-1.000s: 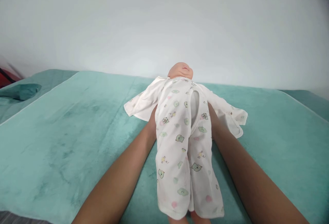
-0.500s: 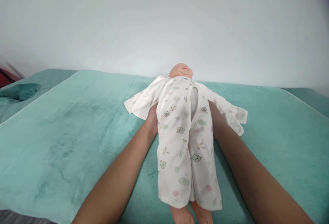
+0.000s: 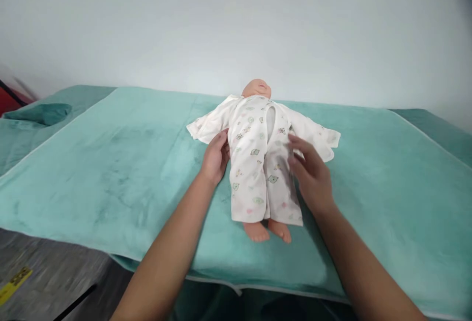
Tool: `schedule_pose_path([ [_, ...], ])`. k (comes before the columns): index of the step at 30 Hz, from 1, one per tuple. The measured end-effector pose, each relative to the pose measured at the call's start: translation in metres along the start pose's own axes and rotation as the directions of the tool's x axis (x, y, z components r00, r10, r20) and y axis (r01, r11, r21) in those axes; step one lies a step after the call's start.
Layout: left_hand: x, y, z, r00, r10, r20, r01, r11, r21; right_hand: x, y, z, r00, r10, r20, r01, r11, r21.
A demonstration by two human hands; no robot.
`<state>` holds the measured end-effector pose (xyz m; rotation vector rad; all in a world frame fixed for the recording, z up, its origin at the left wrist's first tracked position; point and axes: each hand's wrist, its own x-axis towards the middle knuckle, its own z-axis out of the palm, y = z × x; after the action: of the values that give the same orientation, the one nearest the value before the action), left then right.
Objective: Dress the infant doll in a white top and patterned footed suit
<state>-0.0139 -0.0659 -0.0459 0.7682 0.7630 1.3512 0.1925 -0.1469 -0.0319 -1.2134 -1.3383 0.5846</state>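
Note:
A baby doll (image 3: 255,87) lies on its back, head toward the wall, bare feet toward me. Printed white trousers (image 3: 246,173) with an oval opening at the crotch cover its legs and reach up its torso. From under them the white top (image 3: 306,127) spreads its sleeves out to both sides. My left hand (image 3: 217,158) rests against the trousers' left side, fingers stretched upward and partly hidden by the cloth. Beside the other trouser leg, my right hand (image 3: 312,173) hovers with fingers apart and slightly bent, fingertips near the fabric.
A teal padded cover (image 3: 121,163) spreads under the doll up to the white wall (image 3: 236,26). Its near edge hangs over a grey floor (image 3: 55,262) with a yellow strip (image 3: 14,285). Something red (image 3: 13,97) shows at the far left.
Both hands have come back from beneath the doll's sides toward me and now show beside the trouser legs. The right hand has lifted. The camera view has shifted, showing the near edge.

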Motion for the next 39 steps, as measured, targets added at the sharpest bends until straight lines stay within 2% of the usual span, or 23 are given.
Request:
schedule_pose_path([
  [3, -0.054, -0.006, -0.016, 0.996, 0.082, -0.046, -0.066, 0.958, 0.278, -0.06, -0.023, -0.008, 0.989, -0.061, 0.136, 0.07, 0.996, -0.061],
  [5, -0.095, -0.011, -0.025, 0.995, 0.096, 0.031, -0.1, 0.894, 0.438, -0.086, -0.033, -0.008, 0.966, -0.08, 0.244, 0.128, 0.974, -0.186],
  [7, -0.131, -0.017, -0.03, 0.982, 0.133, 0.133, -0.184, 0.824, 0.536, -0.101, -0.041, -0.003, 0.938, -0.102, 0.331, 0.227, 0.902, -0.367],
  [9, -0.158, -0.021, -0.031, 0.959, 0.185, 0.214, -0.28, 0.724, 0.63, -0.107, -0.046, 0.004, 0.921, -0.126, 0.368, 0.32, 0.785, -0.53],
  [12, -0.181, -0.024, -0.026, 0.926, 0.216, 0.31, -0.377, 0.543, 0.75, -0.108, -0.049, 0.016, 0.905, -0.151, 0.397, 0.393, 0.653, -0.648],
  [15, -0.189, -0.025, -0.017, 0.908, 0.217, 0.357, -0.415, 0.365, 0.833, -0.104, -0.049, 0.024, 0.896, -0.166, 0.412, 0.419, 0.628, -0.656],
  [17, -0.192, -0.024, -0.013, 0.9, 0.239, 0.364, -0.423, 0.282, 0.861, -0.101, -0.048, 0.026, 0.897, -0.175, 0.405, 0.418, 0.633, -0.652],
  [19, -0.194, -0.022, -0.01, 0.891, 0.284, 0.353, -0.43, 0.281, 0.858, -0.1, -0.049, 0.025, 0.9, -0.181, 0.396, 0.412, 0.65, -0.639],
  [23, -0.198, -0.018, -0.009, 0.871, 0.384, 0.307, -0.452, 0.38, 0.807, -0.105, -0.058, 0.022, 0.899, -0.205, 0.388, 0.412, 0.7, -0.584],
  [27, -0.198, -0.02, -0.009, 0.868, 0.389, 0.309, -0.451, 0.354, 0.819, -0.118, -0.068, 0.018, 0.871, -0.249, 0.424, 0.463, 0.705, -0.538],
  [30, -0.197, -0.023, -0.013, 0.869, 0.385, 0.31, -0.443, 0.328, 0.835, -0.125, -0.066, 0.01, 0.843, -0.287, 0.456, 0.496, 0.744, -0.449],
  [33, -0.196, -0.024, -0.017, 0.871, 0.38, 0.312, -0.437, 0.307, 0.845, -0.131, -0.051, -0.003, 0.913, -0.296, 0.281, 0.394, 0.819, -0.417],
  [35, -0.195, -0.024, -0.018, 0.87, 0.373, 0.321, -0.437, 0.284, 0.854, -0.133, -0.036, -0.011, 0.953, -0.24, 0.184, 0.299, 0.837, -0.458],
  [39, -0.195, -0.026, -0.018, 0.854, 0.358, 0.379, -0.465, 0.195, 0.864, -0.131, -0.015, -0.018, 0.981, -0.072, 0.178, 0.161, 0.815, -0.557],
])
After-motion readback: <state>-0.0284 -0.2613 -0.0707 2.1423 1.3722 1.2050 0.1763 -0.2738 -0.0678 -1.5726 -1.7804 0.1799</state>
